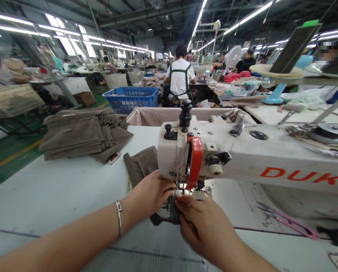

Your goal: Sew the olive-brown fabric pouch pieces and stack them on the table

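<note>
My left hand (149, 194), a thin bangle on its wrist, reaches under the head of a white sewing machine (242, 155) and its fingers press together near the needle. My right hand (205, 223) comes in from below, fingers pinched on a small dark piece (169, 211) lying under the presser foot. A brown fabric piece (142, 164) lies just behind my left hand, partly hidden by the machine head. The needle area itself is mostly covered by my fingers.
A stack of brown fabric pieces (84, 134) sits at the table's far left. Pink thread snips (292, 223) lie at the right. Behind are a cloth bin (157, 115), a blue basket (131, 99) and a seated person in a green apron (179, 77).
</note>
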The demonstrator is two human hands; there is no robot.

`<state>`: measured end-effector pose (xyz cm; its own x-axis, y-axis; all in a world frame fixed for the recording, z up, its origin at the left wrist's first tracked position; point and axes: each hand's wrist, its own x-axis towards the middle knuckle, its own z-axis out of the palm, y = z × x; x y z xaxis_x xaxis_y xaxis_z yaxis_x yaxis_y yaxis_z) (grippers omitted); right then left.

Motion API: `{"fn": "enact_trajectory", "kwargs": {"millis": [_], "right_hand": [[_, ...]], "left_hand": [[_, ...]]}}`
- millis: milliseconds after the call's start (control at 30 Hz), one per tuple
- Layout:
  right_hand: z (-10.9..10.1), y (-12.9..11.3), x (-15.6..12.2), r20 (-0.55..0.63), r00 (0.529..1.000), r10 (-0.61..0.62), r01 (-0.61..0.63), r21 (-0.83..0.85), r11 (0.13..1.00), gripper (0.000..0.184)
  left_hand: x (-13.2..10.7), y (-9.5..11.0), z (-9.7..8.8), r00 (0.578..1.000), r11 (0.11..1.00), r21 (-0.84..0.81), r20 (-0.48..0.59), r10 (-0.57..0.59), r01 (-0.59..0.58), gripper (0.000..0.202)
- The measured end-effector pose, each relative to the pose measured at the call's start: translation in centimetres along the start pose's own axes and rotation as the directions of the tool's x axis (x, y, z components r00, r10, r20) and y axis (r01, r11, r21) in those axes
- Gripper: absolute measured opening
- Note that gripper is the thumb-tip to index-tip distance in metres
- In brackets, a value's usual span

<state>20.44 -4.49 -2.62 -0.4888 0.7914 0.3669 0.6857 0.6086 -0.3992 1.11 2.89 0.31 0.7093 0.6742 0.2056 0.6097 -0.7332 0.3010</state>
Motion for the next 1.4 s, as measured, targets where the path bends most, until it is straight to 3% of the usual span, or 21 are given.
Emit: {"fn": "enact_trajectory", "kwargs": {"millis": [200, 367, 467, 567, 800, 933, 1033, 1233, 1400], "right_hand": [[-0.3, -0.1, -0.3, 0.014, 1.000, 0.005, -0.005, 0.008, 1.000, 0.030], [-0.7, 0.1, -0.6, 0.049, 0.999, -0.014, 0.012, 0.053, 0.999, 0.029], [-0.8, 0.2, -0.7, 0.047, 0.999, -0.020, 0.018, 0.049, 0.999, 0.030], [-0.8, 0.2, -0.7, 0.029, 0.999, -0.027, 0.026, 0.046, 0.999, 0.030], [-0.7, 0.2, -0.6, 0.039, 0.999, -0.012, 0.010, 0.056, 0.998, 0.030], [-0.6, 0.1, -0.5, 0.026, 1.000, -0.007, 0.005, 0.053, 0.999, 0.030], [-0.7, 0.1, -0.5, 0.036, 0.999, -0.010, 0.008, 0.052, 0.999, 0.030], [-0.8, 0.4, -0.8, 0.002, 1.000, -0.020, 0.019, 0.079, 0.997, 0.024], [-0.9, 0.4, -0.8, 0.018, 1.000, -0.007, 0.006, 0.078, 0.997, 0.029]], "left_hand": [[-2.7, 0.4, -0.8, 0.996, 0.995, 0.060, 0.045, -0.080, 0.077, 0.032], [-5.2, 3.4, -1.2, 0.978, 0.990, 0.026, 0.154, -0.142, 0.140, 0.047], [-5.7, 4.4, -1.1, 0.981, 0.989, 0.064, 0.135, -0.138, 0.131, 0.047], [-6.0, 3.6, -1.2, 0.989, 0.992, 0.090, 0.116, -0.095, 0.085, 0.050], [-6.0, -1.3, -2.6, 0.983, 0.993, 0.090, 0.173, 0.063, -0.080, 0.046], [-6.3, -1.9, -2.6, 0.979, 0.990, 0.076, 0.177, 0.105, -0.120, 0.063], [-7.1, -0.3, -1.7, 0.989, 0.989, 0.132, 0.142, 0.048, -0.067, 0.072], [-8.0, 5.3, 0.9, 1.000, 0.994, 0.109, -0.015, 0.006, -0.005, 0.038], [-7.7, 5.9, 1.3, 0.995, 0.998, 0.027, -0.090, -0.046, 0.049, 0.031]]}}
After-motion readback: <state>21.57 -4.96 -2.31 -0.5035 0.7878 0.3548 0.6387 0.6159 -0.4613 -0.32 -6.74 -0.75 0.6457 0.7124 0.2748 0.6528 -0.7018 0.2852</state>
